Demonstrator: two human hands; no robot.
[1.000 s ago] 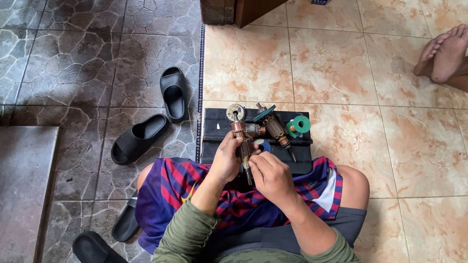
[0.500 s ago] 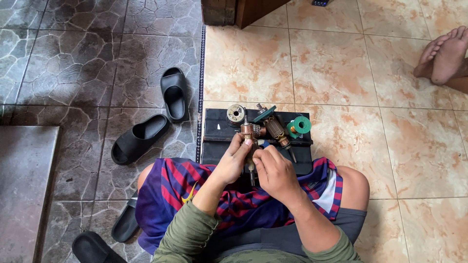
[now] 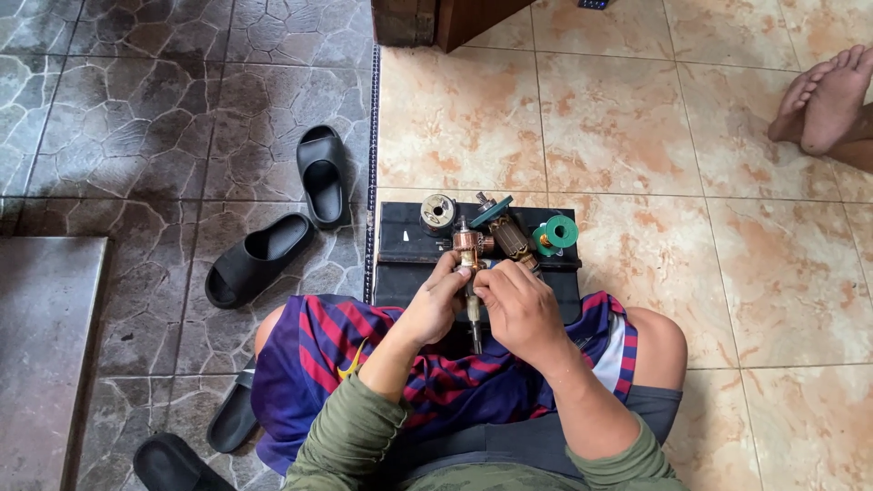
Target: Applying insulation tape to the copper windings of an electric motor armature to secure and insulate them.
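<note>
I sit on the floor with a copper-wound motor armature [image 3: 471,247] held upright over a black mat [image 3: 400,264]. My left hand [image 3: 436,305] grips its lower shaft from the left. My right hand [image 3: 514,305] closes on it from the right, fingertips at the winding. On the mat behind it lie a second brown armature with a teal end [image 3: 506,232], a round metal part [image 3: 437,212] and a green spool [image 3: 556,234].
Two black slides [image 3: 322,175] [image 3: 257,257] lie on the dark stone floor to the left, with more black footwear [image 3: 173,464] by my left knee. Another person's bare feet [image 3: 823,95] rest at the upper right. A wooden door frame [image 3: 436,20] stands ahead.
Both hands have shifted slightly on the armature, the right hand moving up toward the winding. The parts on the mat have not moved.
</note>
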